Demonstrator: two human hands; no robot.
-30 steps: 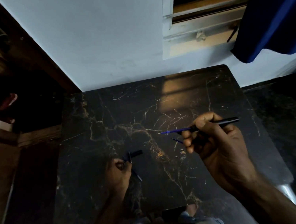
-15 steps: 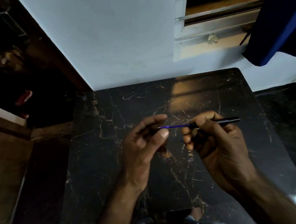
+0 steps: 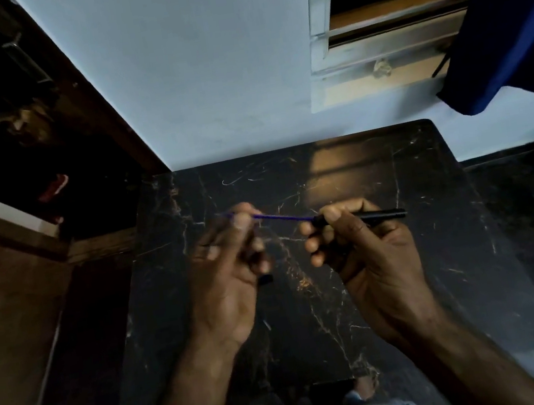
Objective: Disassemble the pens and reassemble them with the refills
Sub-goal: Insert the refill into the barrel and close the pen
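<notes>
Looking down from the head camera, both hands are hovering over a glossy black marble-pattern desk (image 3: pixel 392 287) with gold and white veins. The right hand (image 3: pixel 367 256) is curling round a slim black plastic pen barrel (image 3: pixel 378 215), thumb and index finger clamping it near its open front end, while the rest of the barrel is sticking out to the right past the knuckles, lying roughly level. A thin blue ink refill (image 3: pixel 281 217) is poking out of that open end and running leftward, tilting slightly up, across the gap between the hands. The left hand (image 3: pixel 230 270) is pinching the far end of the refill between thumb and fingertips, and a short bit of blue is showing past them on the left. It's a little blurry there, so the exact grip is hard to read. Something small and dark (image 3: pixel 265 279) is peeking out just below the left hand's curled fingers; can't tell whether it's being held or lying on the desk. Neither barrel nor refill is touching the desk. Behind the desk, a pale blue painted wall (image 3: pixel 204 73) is taking up the background, with a dark blue curtain (image 3: pixel 509 27) hanging at the upper right.
</notes>
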